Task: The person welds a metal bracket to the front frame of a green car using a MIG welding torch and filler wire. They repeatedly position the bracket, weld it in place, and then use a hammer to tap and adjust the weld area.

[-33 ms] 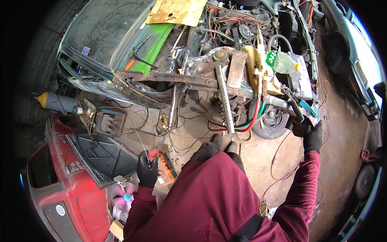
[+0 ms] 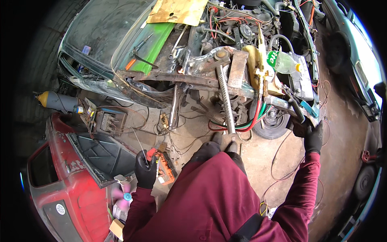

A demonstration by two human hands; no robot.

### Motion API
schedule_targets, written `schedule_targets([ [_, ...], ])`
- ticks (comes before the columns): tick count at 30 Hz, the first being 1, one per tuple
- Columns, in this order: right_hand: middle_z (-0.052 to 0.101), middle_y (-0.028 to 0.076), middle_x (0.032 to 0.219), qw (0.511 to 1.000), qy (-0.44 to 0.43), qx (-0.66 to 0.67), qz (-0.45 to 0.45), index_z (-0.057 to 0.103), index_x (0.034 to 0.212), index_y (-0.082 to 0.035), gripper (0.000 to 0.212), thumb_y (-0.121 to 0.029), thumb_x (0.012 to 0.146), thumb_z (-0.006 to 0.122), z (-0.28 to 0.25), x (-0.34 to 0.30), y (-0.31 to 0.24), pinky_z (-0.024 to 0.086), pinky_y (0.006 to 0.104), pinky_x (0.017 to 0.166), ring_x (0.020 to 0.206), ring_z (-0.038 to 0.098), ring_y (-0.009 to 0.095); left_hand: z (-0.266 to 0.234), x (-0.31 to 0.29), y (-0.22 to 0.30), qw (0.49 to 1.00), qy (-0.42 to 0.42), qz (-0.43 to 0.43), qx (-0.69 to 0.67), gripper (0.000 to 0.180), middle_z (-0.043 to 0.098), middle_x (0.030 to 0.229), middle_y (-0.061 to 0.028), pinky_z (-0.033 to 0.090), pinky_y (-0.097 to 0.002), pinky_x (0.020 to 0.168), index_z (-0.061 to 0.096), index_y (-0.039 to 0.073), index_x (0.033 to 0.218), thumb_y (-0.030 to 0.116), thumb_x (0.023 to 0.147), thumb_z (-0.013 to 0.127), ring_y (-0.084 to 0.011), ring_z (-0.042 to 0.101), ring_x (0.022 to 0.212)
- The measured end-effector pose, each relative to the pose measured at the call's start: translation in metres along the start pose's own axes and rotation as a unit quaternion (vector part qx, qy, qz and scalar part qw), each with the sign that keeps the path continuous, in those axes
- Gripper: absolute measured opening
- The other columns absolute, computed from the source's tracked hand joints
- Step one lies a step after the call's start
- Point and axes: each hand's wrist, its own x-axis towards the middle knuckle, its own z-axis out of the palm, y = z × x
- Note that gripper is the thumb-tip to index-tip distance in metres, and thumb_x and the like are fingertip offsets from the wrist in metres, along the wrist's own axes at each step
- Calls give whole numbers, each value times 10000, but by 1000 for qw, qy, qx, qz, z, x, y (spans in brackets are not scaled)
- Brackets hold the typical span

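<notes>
My left hand (image 2: pixel 146 169), in a black glove, is closed around a thin metal rod (image 2: pixel 139 139) that slants up and away to the left. A red piece (image 2: pixel 150 153) shows right beside its fingers; whether the hand holds it too is unclear. At the car's front corner my right hand (image 2: pixel 313 138), also gloved, closes on a dark metal piece (image 2: pixel 299 128), its fingertips partly hidden. A brass cutting torch (image 2: pixel 261 76) with red and green hoses (image 2: pixel 258 119) rests on the front of the stripped car body (image 2: pixel 169 80). A small bright spot (image 2: pixel 180 71) glows on that body's edge.
A plastic bottle (image 2: pixel 284 62) lies beside the battery (image 2: pixel 300 82). An orange-handled hammer (image 2: pixel 135 58) is on the green panel (image 2: pixel 155 44). Below are a welding machine (image 2: pixel 109 121), a gas cylinder (image 2: pixel 60 101), an orange toolbox (image 2: pixel 166 169), a spinning fan (image 2: pixel 124 196) and loose cables (image 2: pixel 278 161).
My left hand has shifted slightly to the left with the thin metal rod. My right hand stays at the car's corner.
</notes>
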Motion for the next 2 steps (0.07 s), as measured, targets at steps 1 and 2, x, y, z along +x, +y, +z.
schedule_targets([
  [1, 420, 287, 1702, 998, -18, 64, -2, 275, 1703, 37, 954, -479, 1030, 713, 1, 2, 6, 414, 500, 1247, 1527, 495, 438, -11, 2, 6, 1000, 5, 15, -12, 436, 671, 1038, -88, 556, -353, 751, 608, 13, 1337, 118, 970, 819, -165, 624, 808],
  [2, 363, 259, 1758, 989, -36, 141, -2, 234, 1729, 25, 1011, -507, 1027, 731, 0, 6, 11, 386, 486, 1282, 1572, 459, 415, -20, 2, 13, 999, 17, 28, -34, 464, 680, 1101, -90, 561, -337, 802, 587, 24, 1379, 104, 979, 807, -181, 644, 869],
])
